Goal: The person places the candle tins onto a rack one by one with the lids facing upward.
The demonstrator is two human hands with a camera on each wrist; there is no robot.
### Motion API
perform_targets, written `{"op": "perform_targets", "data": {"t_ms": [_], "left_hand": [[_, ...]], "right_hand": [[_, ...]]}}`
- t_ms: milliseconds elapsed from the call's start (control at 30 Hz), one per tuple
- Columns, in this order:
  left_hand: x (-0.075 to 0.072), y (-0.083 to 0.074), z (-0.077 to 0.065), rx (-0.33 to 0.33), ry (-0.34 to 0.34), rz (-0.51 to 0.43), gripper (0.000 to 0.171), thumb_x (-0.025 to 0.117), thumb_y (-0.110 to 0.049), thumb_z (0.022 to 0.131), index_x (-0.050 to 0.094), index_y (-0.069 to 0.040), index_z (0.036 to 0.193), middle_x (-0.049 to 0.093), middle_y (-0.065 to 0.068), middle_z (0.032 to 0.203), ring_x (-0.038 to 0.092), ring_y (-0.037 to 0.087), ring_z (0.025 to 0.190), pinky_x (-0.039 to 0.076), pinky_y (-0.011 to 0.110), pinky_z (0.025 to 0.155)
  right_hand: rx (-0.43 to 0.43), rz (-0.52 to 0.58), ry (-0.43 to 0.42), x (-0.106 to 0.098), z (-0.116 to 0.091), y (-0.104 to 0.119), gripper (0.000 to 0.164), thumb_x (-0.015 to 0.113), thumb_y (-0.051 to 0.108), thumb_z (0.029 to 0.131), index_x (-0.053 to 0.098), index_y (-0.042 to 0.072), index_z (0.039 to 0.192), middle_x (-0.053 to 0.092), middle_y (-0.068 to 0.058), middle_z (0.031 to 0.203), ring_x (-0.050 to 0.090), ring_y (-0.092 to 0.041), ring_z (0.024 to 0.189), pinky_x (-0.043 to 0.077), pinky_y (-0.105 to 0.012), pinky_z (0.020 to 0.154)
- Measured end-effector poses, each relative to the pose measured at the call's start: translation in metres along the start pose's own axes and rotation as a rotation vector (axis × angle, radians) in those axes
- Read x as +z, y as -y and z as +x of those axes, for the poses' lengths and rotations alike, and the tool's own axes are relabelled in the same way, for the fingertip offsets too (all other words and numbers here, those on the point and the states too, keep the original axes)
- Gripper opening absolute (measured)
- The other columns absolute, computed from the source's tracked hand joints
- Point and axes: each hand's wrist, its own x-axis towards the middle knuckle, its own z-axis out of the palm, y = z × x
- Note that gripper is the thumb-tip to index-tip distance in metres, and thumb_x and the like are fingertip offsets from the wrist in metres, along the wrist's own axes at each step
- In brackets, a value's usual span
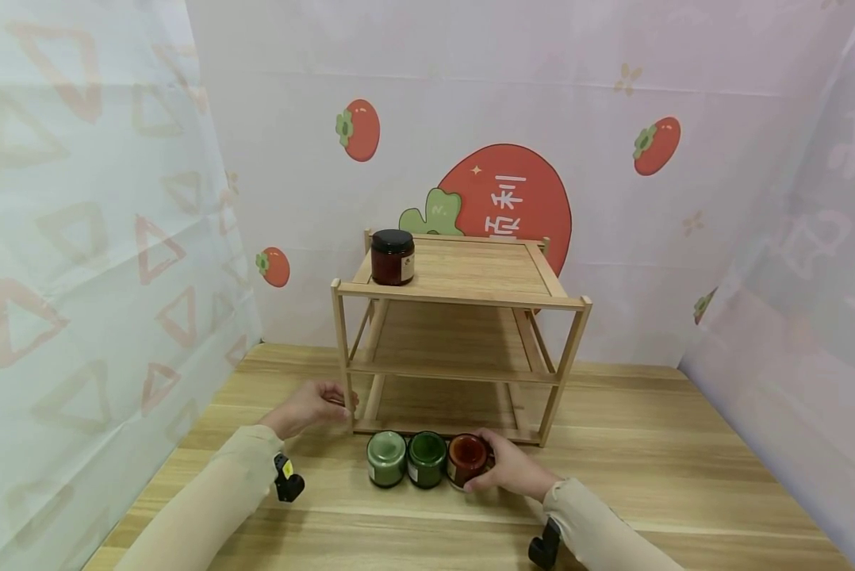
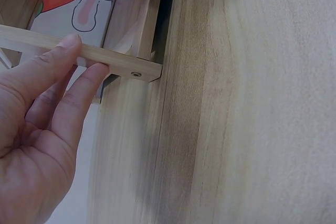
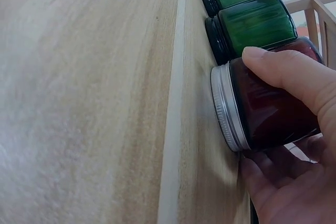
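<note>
My left hand [image 1: 312, 408] is at the front left leg of a three-tier wooden rack [image 1: 463, 300]. In the left wrist view its thumb and fingers pinch the wooden leg [image 2: 123, 61] near its foot. My right hand [image 1: 511, 466] holds a red-brown glass jar [image 1: 467, 454] with a silver lid [image 3: 227, 109], thumb on one side and fingers around the other. This jar stands upside down, lid on the table. Beside it in a row, also lid down, are a dark green jar [image 1: 427, 458] and a light green jar [image 1: 386, 457].
A dark brown jar [image 1: 392, 258] with a black lid stands upright on the rack's top tier, at the left. The wooden table [image 1: 634, 452] runs back to a printed cloth backdrop [image 1: 292, 174], with cloth sides left and right.
</note>
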Motion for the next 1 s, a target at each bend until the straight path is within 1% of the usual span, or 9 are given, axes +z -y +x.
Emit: {"op": "perform_targets", "data": {"t_ms": [167, 300, 400, 533, 633, 733, 933, 1000], "left_hand": [[0.0, 0.0, 0.0, 0.004, -0.002, 0.017, 0.028, 0.069, 0.002, 0.084, 0.06, 0.011, 0.109, 0.06, 0.031, 0.121, 0.066, 0.02, 0.097, 0.057, 0.028, 0.083], [0.0, 0.001, 0.001, 0.0, -0.001, 0.024, 0.028, 0.07, 0.001, 0.084, 0.06, 0.01, 0.108, 0.061, 0.03, 0.12, 0.066, 0.02, 0.097, 0.057, 0.029, 0.084], [0.001, 0.001, 0.001, -0.006, 0.0, 0.02, 0.028, 0.071, 0.0, 0.083, 0.061, 0.01, 0.107, 0.062, 0.03, 0.12, 0.067, 0.019, 0.097, 0.057, 0.029, 0.084], [0.002, 0.0, 0.001, -0.004, 0.001, 0.015, 0.029, 0.07, 0.001, 0.084, 0.059, 0.011, 0.109, 0.062, 0.03, 0.119, 0.067, 0.02, 0.097, 0.057, 0.03, 0.084], [0.001, 0.0, 0.001, 0.005, 0.003, 0.015, 0.03, 0.069, 0.002, 0.085, 0.058, 0.013, 0.111, 0.061, 0.031, 0.118, 0.066, 0.023, 0.098, 0.057, 0.03, 0.085], [0.0, 0.0, 0.001, 0.013, 0.004, 0.019, 0.03, 0.069, 0.002, 0.085, 0.058, 0.013, 0.111, 0.061, 0.032, 0.118, 0.066, 0.024, 0.099, 0.057, 0.03, 0.085], [0.0, 0.001, 0.001, 0.01, -0.001, 0.009, 0.03, 0.069, 0.002, 0.084, 0.058, 0.013, 0.11, 0.06, 0.033, 0.118, 0.066, 0.026, 0.099, 0.057, 0.03, 0.084], [0.0, 0.001, 0.001, 0.011, -0.001, 0.006, 0.03, 0.069, 0.003, 0.084, 0.059, 0.012, 0.11, 0.06, 0.033, 0.118, 0.066, 0.027, 0.099, 0.057, 0.029, 0.083]], "right_hand": [[-0.008, -0.038, -0.008, 0.0, 0.001, 0.0, 0.067, 0.086, 0.019, 0.071, 0.051, 0.002, 0.125, 0.063, -0.006, 0.114, 0.059, -0.021, 0.105, 0.048, -0.035, 0.089], [0.01, -0.067, -0.033, 0.001, -0.001, 0.002, 0.066, 0.087, 0.022, 0.071, 0.053, 0.002, 0.124, 0.063, -0.006, 0.113, 0.06, -0.021, 0.103, 0.049, -0.038, 0.088], [0.018, -0.083, -0.082, 0.0, -0.003, 0.006, 0.067, 0.087, 0.024, 0.07, 0.053, 0.001, 0.123, 0.064, -0.007, 0.112, 0.06, -0.021, 0.103, 0.049, -0.04, 0.089], [0.005, -0.096, -0.15, -0.006, -0.006, 0.011, 0.067, 0.087, 0.025, 0.069, 0.053, 0.002, 0.123, 0.065, -0.007, 0.112, 0.061, -0.022, 0.102, 0.05, -0.041, 0.089], [0.012, -0.128, -0.204, -0.012, -0.006, 0.018, 0.072, 0.087, 0.026, 0.068, 0.052, 0.001, 0.126, 0.064, -0.008, 0.114, 0.061, -0.023, 0.103, 0.05, -0.041, 0.088], [0.017, -0.137, -0.241, -0.018, -0.007, 0.026, 0.077, 0.087, 0.026, 0.068, 0.049, 0.001, 0.13, 0.063, -0.01, 0.117, 0.061, -0.024, 0.106, 0.05, -0.041, 0.089], [-0.031, -0.066, -0.24, -0.031, -0.009, 0.045, 0.076, 0.086, 0.022, 0.07, 0.047, 0.001, 0.132, 0.061, -0.013, 0.121, 0.06, -0.027, 0.109, 0.05, -0.04, 0.092], [-0.044, -0.057, -0.246, -0.034, -0.01, 0.049, 0.076, 0.086, 0.021, 0.07, 0.047, 0.001, 0.132, 0.061, -0.014, 0.122, 0.06, -0.028, 0.11, 0.05, -0.039, 0.093]]}}
